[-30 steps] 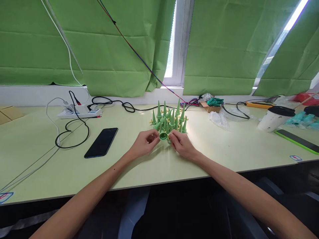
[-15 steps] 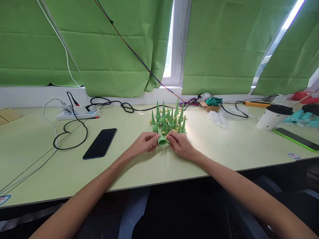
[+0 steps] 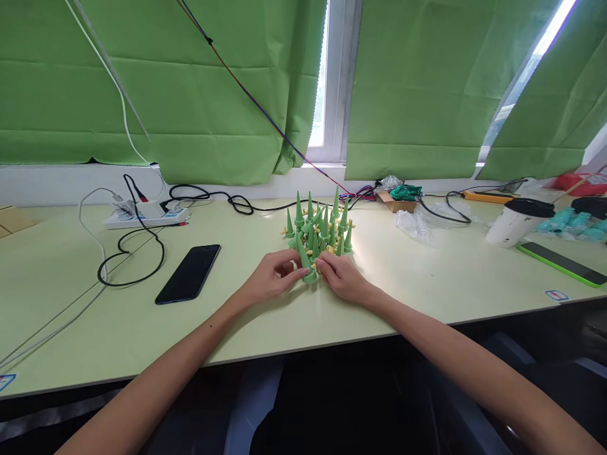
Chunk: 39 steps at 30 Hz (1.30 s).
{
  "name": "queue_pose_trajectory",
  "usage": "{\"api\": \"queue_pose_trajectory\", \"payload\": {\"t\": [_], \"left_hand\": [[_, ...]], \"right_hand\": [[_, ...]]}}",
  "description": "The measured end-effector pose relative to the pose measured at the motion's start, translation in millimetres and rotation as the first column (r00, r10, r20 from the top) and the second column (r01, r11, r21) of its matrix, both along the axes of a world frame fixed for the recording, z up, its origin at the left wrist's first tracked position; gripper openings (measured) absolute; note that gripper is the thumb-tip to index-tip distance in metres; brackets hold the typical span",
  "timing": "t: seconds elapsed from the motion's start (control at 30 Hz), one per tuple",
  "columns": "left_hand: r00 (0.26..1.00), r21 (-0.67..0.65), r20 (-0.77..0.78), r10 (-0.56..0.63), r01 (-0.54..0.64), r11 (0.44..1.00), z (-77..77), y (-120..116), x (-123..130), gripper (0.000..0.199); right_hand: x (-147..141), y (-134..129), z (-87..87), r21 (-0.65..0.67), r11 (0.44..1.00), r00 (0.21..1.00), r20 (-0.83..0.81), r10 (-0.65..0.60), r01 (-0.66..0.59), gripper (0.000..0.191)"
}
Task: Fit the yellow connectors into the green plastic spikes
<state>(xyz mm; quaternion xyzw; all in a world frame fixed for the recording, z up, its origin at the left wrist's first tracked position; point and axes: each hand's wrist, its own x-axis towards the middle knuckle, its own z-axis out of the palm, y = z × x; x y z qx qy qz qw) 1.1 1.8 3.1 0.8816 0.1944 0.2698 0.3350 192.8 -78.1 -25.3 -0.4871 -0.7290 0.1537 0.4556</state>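
Observation:
My left hand (image 3: 275, 276) is closed on the base of a green cone-shaped plastic spike (image 3: 304, 258), which stands tilted at the front of the group with its point up and back. To its right, my right hand (image 3: 342, 275) pinches a small yellow part (image 3: 315, 268) at the spike's side, mostly covered by the fingertips. Just behind both hands, several more green spikes (image 3: 325, 224) stand close together on the table, with small yellow pieces among them.
A black phone (image 3: 188, 274) lies left of my arms. Behind it are a white power strip (image 3: 147, 215) and looped cables. A small cardboard box (image 3: 397, 202), a plastic bag (image 3: 413, 226), a lidded cup (image 3: 516, 224) and a green-edged phone (image 3: 562, 264) are to the right.
The spike in my left hand has turned from its open base facing me to standing more upright, base down. My left fingers have shifted lower on it; my right hand stays beside it.

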Motion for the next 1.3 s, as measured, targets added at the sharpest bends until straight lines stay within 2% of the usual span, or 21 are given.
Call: {"api": "queue_pose_trajectory", "payload": {"t": [0.13,0.33,0.43,0.57,0.73,0.87,1.17,1.3], "left_hand": [[0.998,0.266,0.063,0.005,-0.021,0.964,-5.5,1.8,0.4,0.025],[0.994,0.354,0.107,0.011,-0.048,0.934,-7.4,3.6,1.2,0.021],[0.992,0.343,0.119,0.053,-0.091,0.935,-5.5,3.4,2.5,0.022],[0.989,0.317,0.119,0.092,-0.126,0.940,-3.9,4.1,2.7,0.039],[0.994,0.090,0.033,0.105,-0.107,0.990,-3.9,3.4,2.6,0.060],[0.997,-0.049,-0.045,0.064,-0.066,0.997,-3.6,1.0,4.6,0.062],[0.992,-0.081,-0.119,0.049,-0.059,0.995,0.0,-1.0,2.1,0.054],[0.994,-0.013,-0.099,0.038,-0.039,0.999,-1.8,-2.2,2.4,0.047]], "right_hand": [[0.3,1.1,-2.2,-0.012,1.000,1.000,0.012,-0.015,0.016,0.036],[-1.5,0.9,-1.4,0.005,1.000,0.999,-0.024,-0.030,0.030,0.036],[-3.0,0.2,0.5,0.025,0.999,0.998,-0.041,-0.047,0.048,0.036],[-3.7,-0.7,2.4,0.032,0.997,0.994,-0.083,-0.073,0.076,0.033],[-2.7,-0.6,2.9,0.028,0.997,0.992,-0.102,-0.073,0.076,0.029],[-2.3,0.5,1.0,0.048,0.997,0.996,-0.058,-0.062,0.065,0.027],[-4.0,0.4,-0.5,0.030,0.999,0.998,-0.050,-0.033,0.034,0.027],[-3.7,1.6,-1.8,0.042,0.998,0.997,-0.058,-0.044,0.047,0.030]]}}
